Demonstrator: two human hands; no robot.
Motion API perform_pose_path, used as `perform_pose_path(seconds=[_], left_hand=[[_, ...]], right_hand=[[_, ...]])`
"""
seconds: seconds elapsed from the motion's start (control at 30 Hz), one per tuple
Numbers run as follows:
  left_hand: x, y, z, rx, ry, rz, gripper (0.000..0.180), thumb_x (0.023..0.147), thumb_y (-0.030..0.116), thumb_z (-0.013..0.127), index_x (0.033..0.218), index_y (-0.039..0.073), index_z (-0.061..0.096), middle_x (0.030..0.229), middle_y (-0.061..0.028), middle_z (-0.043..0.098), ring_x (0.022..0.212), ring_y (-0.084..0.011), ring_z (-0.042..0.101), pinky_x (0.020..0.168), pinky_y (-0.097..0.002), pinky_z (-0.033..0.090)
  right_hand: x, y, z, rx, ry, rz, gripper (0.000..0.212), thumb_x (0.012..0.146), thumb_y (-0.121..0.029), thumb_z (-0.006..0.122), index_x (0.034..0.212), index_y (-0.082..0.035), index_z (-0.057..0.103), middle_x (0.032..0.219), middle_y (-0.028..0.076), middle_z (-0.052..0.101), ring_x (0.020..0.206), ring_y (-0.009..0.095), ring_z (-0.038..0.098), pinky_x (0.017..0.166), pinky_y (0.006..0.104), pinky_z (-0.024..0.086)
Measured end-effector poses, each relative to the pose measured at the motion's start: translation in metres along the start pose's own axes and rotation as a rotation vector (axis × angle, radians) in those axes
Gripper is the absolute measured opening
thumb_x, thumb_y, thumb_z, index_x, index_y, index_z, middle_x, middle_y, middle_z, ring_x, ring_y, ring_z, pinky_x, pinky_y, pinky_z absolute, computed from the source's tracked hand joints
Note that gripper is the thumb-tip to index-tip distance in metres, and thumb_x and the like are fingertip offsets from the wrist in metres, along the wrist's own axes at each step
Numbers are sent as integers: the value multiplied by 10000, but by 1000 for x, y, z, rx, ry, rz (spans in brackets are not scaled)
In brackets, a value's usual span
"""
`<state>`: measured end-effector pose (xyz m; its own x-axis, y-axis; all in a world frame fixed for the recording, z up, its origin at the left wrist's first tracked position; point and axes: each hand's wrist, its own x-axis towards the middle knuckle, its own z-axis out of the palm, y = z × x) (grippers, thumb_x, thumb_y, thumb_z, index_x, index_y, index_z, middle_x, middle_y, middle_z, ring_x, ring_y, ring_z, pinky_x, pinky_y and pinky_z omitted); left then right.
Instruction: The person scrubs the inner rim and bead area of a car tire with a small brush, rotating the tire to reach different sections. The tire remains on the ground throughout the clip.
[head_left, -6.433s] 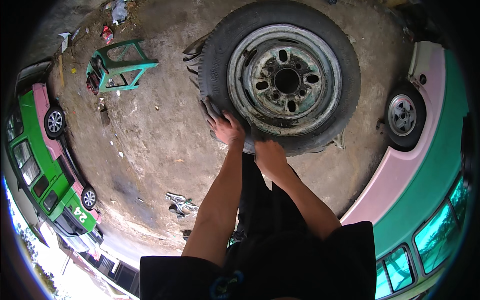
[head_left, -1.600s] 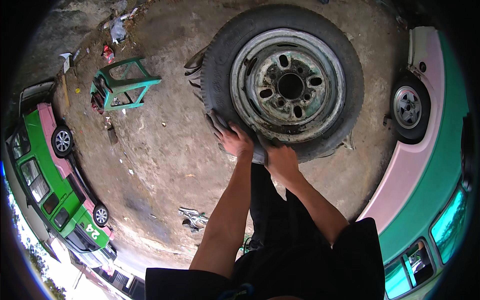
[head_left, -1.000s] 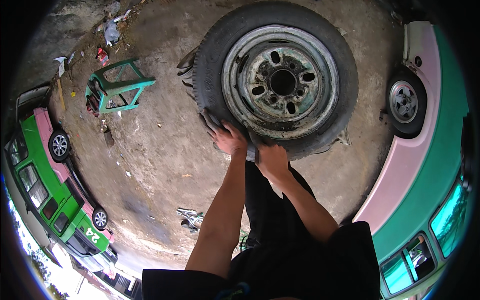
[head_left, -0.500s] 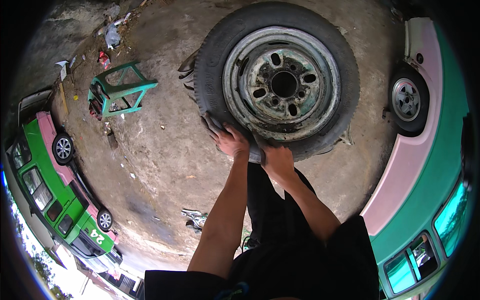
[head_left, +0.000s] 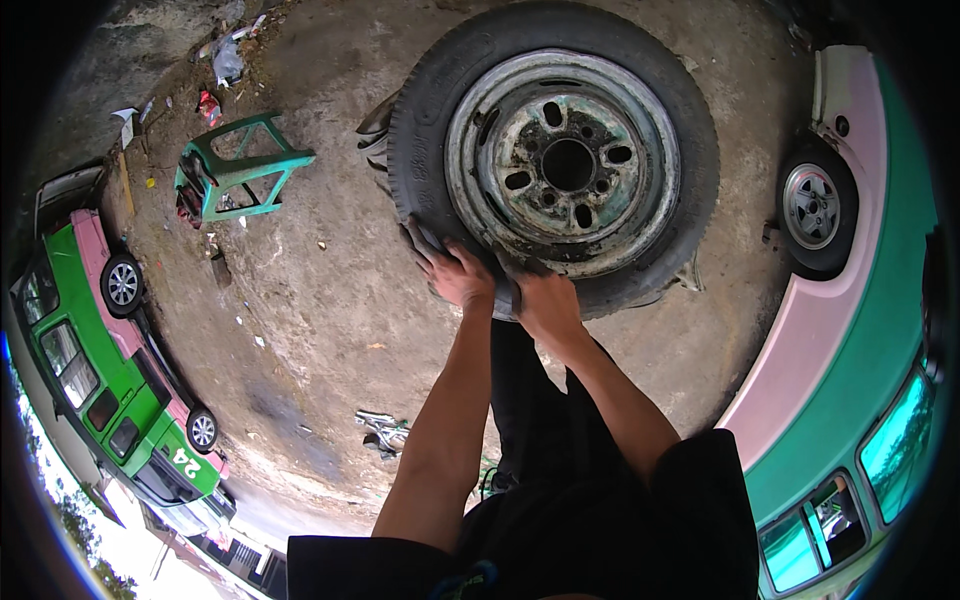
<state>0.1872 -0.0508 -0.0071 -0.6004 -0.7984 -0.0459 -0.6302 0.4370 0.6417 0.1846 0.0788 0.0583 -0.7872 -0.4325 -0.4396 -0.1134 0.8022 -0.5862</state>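
Observation:
A wheel with a black tyre (head_left: 425, 130) and a worn, dirty steel rim (head_left: 625, 225) faces up in front of me. My left hand (head_left: 460, 275) lies on the tyre's near left sidewall, its blackened fingers spread. Beside it, my right hand (head_left: 545, 300) rests on the near sidewall, with fingers stretched toward the rim's edge and fingertips hard to make out against the dark rubber. Grey cloth-like pieces (head_left: 376, 130) stick out from behind the tyre at its left, and another shows at its lower right.
To the left stands a green plastic stool (head_left: 245, 170) with dark items on it, near scattered litter (head_left: 228, 65). Metal parts (head_left: 383, 432) lie on the ground by my left forearm. A green-and-pink van (head_left: 100, 370) is at far left; a pink-and-green vehicle (head_left: 810, 350) flanks the right.
Both hands have shifted only slightly, staying on the tyre's near side. The wheel looks unmoved. The view has tilted a little.

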Motion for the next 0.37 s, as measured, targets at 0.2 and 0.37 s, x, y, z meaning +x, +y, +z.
perform_pose_path(seconds=[0.2, 0.37], left_hand=[[3, -5, 3, 19, 46, 32, 685, 1019, 507, 324, 1583, 118, 336, 1615, -178, 335, 1473, -401, 331, 1173, -516, 312], [4, -3, 4, 16, 33, 23, 699, 1019, 530, 322, 1584, 117, 334, 1617, -180, 332, 1475, -404, 325, 1174, -513, 312]], right_hand=[[-14, 7, -8, 68, -6, 43, 666, 820, -77, 643, 1464, -215, 545, 1128, 222, 694, 884, 416, 713, 800, 511, 585], [3, 9, -9, 16, -81, 126, 583, 850, -82, 652, 1422, -168, 582, 1099, 209, 713, 953, 408, 696, 826, 491, 574]])
